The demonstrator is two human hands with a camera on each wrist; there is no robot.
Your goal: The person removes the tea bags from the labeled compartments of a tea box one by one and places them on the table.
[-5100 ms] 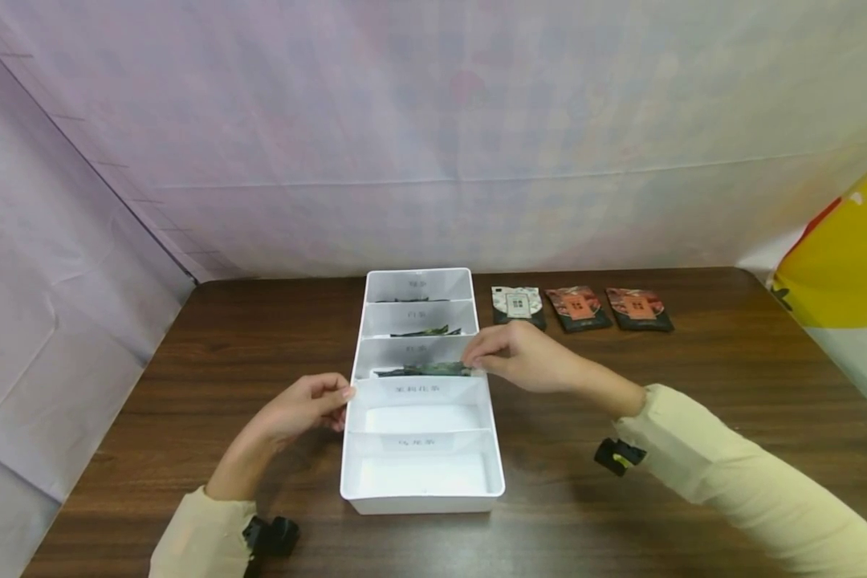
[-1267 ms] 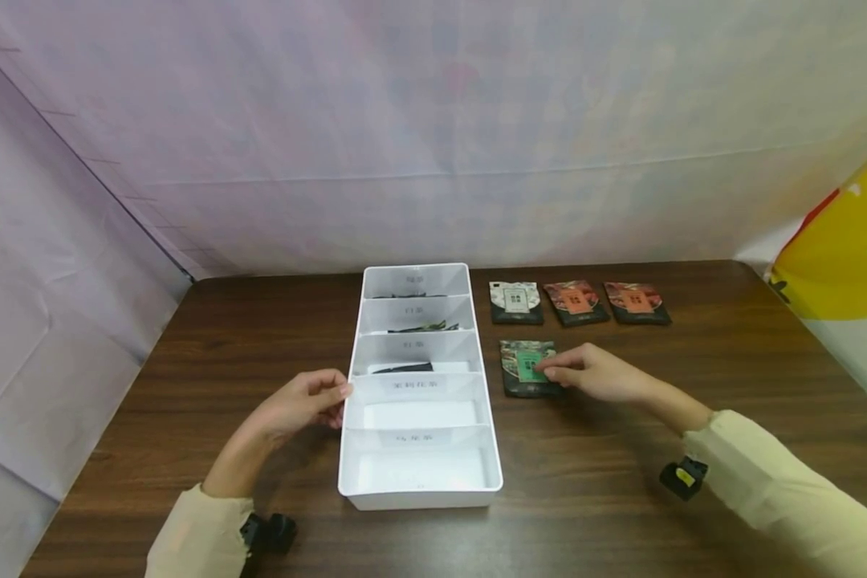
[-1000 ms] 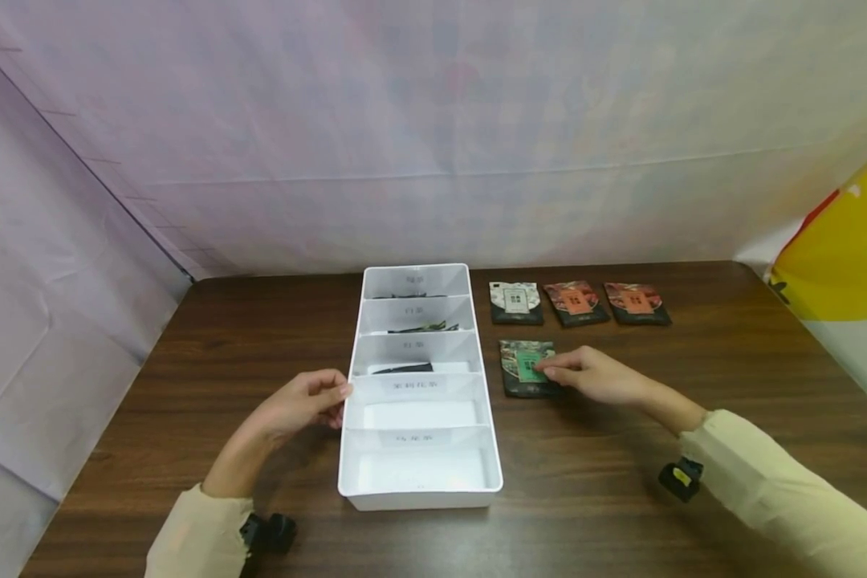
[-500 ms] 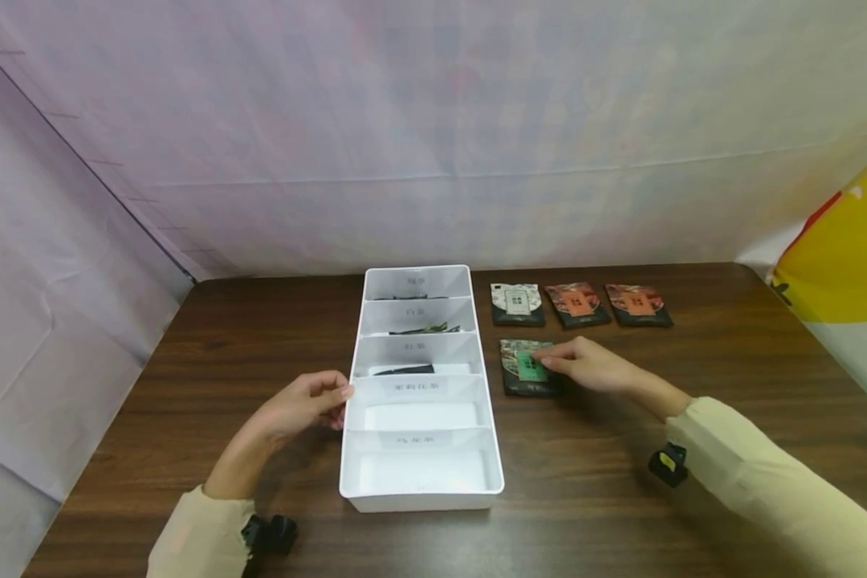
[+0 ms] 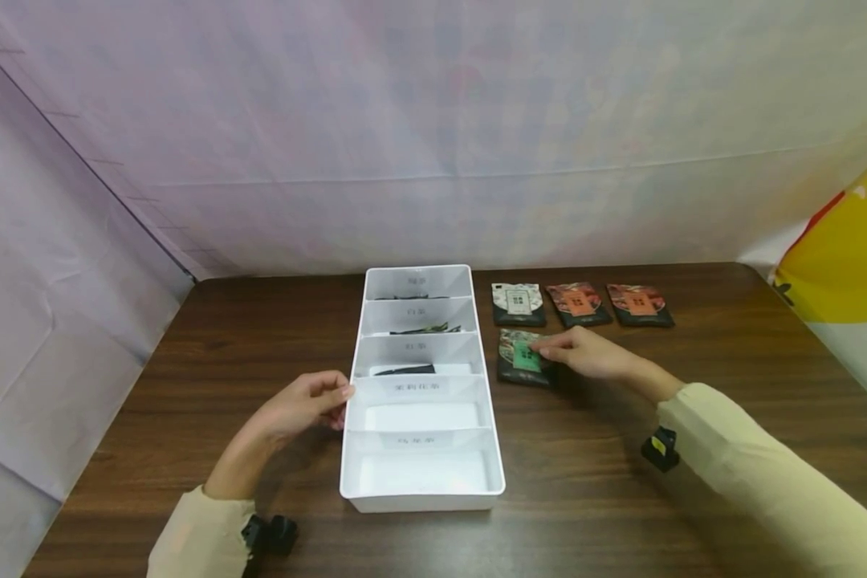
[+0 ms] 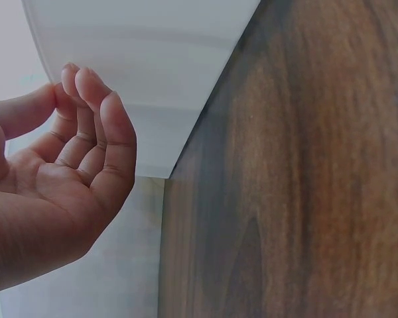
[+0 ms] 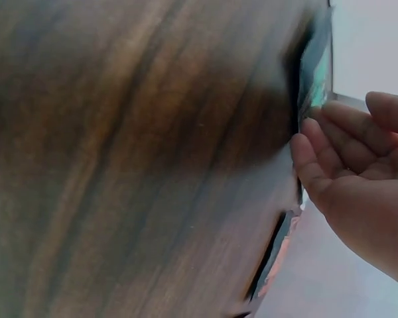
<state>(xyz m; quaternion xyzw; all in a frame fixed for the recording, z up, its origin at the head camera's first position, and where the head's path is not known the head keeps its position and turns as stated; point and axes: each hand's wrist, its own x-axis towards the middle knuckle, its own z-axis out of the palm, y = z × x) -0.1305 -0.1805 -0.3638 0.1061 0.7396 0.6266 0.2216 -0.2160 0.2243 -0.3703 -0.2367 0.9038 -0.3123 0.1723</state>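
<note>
A white divided tray point(image 5: 424, 503) with labelled compartments stands lengthwise on the table. My left hand point(image 5: 307, 401) pinches its left rim, thumb on top; in the left wrist view the thumb point(image 6: 26, 114) meets the fingertips at that rim. Right of the tray, a green-and-black tea sachet point(image 5: 514, 371) lies label up. My right hand point(image 5: 585, 353) touches its right part with the fingertips; the right wrist view shows these fingers fairly straight, with the thumb apart. Dark sachets stand in the three far compartments, including one point(image 5: 405, 370) in the middle compartment. The two near compartments hold nothing.
Behind the green sachet lie a white sachet point(image 5: 518, 303) and two red ones, the middle point(image 5: 578, 303) and the right point(image 5: 640, 304), in a row. A pale curtain point(image 5: 433, 160) hangs along the table's back edge.
The right hand has taken the green sachet from the tray's middle compartment onto the table at right. Over the last half second it slid slightly toward the back. The left hand keeps its place.
</note>
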